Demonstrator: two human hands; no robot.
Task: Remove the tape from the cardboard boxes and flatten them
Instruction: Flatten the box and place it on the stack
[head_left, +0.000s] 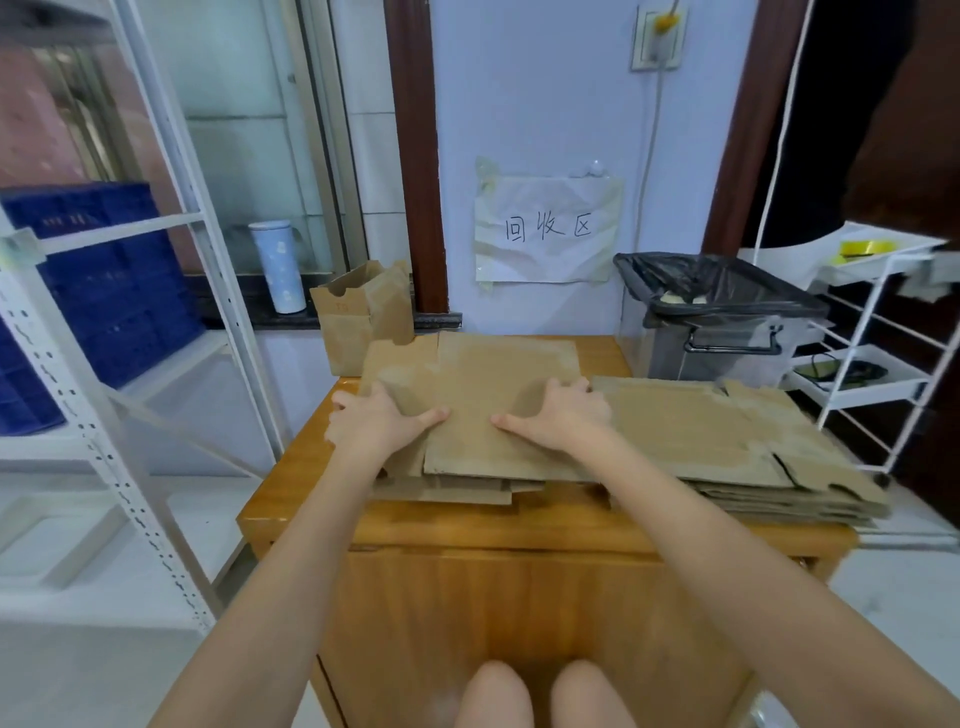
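Observation:
A flattened brown cardboard box (478, 384) lies on top of other flat pieces in the middle of the wooden table (519, 525). My left hand (374, 421) presses down on its left part, thumb stretched toward the middle. On the box's right part my right hand (561, 415) presses too, its thumb pointing left. A stack of flattened cardboard (737, 447) sits to the right. One standing box (358, 312) with open flaps is at the table's far left corner.
A bin with a black liner (722, 312) stands at the back right of the table. A white wire rack (878, 353) is on the right, a white metal shelf (130, 312) with blue crates (98, 291) on the left. A paper sign (545, 228) hangs on the wall.

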